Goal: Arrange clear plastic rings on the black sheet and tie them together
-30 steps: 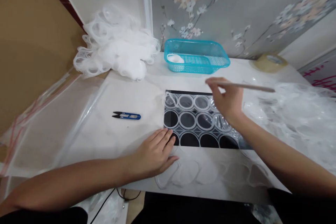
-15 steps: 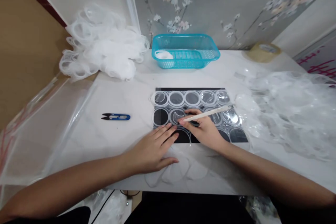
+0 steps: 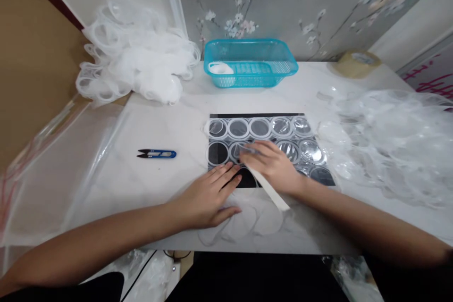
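Note:
On the white table lies a black sheet [image 3: 256,115] under clear film with rows of white-rimmed rings [image 3: 238,127]. My left hand [image 3: 212,193] rests flat at its lower left edge, fingers stretched out and thumb spread on the table. My right hand [image 3: 274,163] is over the middle row, closed on a flat white stick [image 3: 271,189] that slants from under the fingers towards the near edge. The right fingertips are blurred and sit at the second ring of that row. What the right thumb does is hidden.
Blue thread snips [image 3: 156,153] lie left of the sheet. A turquoise basket [image 3: 251,80] holding a white roll [image 3: 220,68] stands behind. White rings [image 3: 141,61] are heaped at back left, clear ring film [image 3: 389,137] at right, and a tape roll [image 3: 357,63] at back right.
The white stick has swung from pointing right and away to pointing down towards the near edge, as my right hand turned over it. My left hand stays in place on the sheet.

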`<state>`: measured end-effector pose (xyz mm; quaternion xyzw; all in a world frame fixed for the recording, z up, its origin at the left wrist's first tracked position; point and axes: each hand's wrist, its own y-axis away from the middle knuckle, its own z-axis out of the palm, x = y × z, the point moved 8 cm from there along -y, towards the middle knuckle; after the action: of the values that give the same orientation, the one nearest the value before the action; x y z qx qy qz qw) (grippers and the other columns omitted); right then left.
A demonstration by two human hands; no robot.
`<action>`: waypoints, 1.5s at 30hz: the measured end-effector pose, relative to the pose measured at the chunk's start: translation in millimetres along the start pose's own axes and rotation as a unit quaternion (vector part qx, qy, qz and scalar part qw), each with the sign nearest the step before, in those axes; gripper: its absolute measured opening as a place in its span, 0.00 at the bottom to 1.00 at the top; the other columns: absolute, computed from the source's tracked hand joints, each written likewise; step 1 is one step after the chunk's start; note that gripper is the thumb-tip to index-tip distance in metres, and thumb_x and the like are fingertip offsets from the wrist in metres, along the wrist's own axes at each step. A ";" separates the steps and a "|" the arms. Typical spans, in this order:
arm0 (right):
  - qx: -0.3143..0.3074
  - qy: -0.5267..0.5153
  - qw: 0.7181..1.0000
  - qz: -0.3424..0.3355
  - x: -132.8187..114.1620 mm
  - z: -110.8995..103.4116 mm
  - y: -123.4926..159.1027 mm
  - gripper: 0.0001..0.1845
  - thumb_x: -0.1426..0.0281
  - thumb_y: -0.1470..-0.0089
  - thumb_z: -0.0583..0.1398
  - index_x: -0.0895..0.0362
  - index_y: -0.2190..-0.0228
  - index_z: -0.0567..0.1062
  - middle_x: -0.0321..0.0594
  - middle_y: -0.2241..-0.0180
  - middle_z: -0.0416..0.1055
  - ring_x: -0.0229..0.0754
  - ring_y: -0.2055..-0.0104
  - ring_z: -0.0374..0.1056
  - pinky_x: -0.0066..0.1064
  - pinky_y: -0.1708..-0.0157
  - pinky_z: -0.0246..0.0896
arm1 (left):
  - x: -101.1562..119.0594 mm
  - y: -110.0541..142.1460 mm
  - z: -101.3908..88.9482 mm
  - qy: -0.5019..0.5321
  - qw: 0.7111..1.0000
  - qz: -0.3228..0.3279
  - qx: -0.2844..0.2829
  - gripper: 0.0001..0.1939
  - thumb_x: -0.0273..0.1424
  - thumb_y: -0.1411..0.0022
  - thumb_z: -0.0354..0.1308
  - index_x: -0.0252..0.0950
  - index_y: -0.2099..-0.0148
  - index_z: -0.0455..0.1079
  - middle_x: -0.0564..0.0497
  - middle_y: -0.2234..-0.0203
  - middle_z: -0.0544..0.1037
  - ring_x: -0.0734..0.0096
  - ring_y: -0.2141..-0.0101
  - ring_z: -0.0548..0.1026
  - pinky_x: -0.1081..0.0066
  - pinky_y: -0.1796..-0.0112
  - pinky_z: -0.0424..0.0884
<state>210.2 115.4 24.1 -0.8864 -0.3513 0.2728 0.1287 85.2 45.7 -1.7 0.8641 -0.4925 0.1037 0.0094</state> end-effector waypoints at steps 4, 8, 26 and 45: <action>0.204 0.078 0.964 0.152 57.8 -67.5 -4.9 0.15 0.71 0.40 0.50 0.59 0.63 0.77 0.49 0.61 0.76 0.53 0.55 0.69 0.53 0.53 0.60 | -3.5 3.7 -0.8 0.008 1.000 -0.008 -0.018 0.34 0.49 0.35 0.44 0.26 0.39 0.57 0.36 0.39 0.56 0.53 0.38 0.52 0.57 0.41 0.55; 0.158 -0.087 0.952 0.246 63.0 -58.9 28.8 0.09 0.66 0.44 0.58 0.55 0.70 0.78 0.41 0.65 0.77 0.49 0.54 0.70 0.44 0.53 0.65 | 0.9 -3.7 -7.2 -0.003 1.000 0.003 -0.014 0.34 0.51 0.35 0.43 0.29 0.40 0.58 0.38 0.38 0.56 0.53 0.38 0.52 0.58 0.41 0.54; 0.062 -0.182 0.946 0.260 43.1 -17.0 57.5 0.08 0.67 0.45 0.59 0.53 0.67 0.80 0.42 0.61 0.77 0.51 0.46 0.64 0.47 0.50 0.63 | 28.9 -56.6 -8.9 -0.088 0.989 0.059 0.102 0.29 0.45 0.34 0.46 0.22 0.49 0.67 0.33 0.49 0.71 0.51 0.48 0.69 0.59 0.48 0.67; 0.175 -0.059 0.948 0.261 84.1 -85.6 75.3 0.11 0.67 0.43 0.56 0.55 0.69 0.78 0.43 0.65 0.78 0.52 0.51 0.68 0.49 0.54 0.65 | 29.3 -66.4 -14.2 -0.046 0.994 0.052 0.090 0.30 0.49 0.36 0.47 0.27 0.46 0.65 0.38 0.49 0.70 0.53 0.49 0.69 0.57 0.48 0.65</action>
<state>351.8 116.3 29.4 -0.8930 -0.0618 0.4055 0.1851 153.9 56.6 23.3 0.8385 -0.5253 0.1082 -0.0961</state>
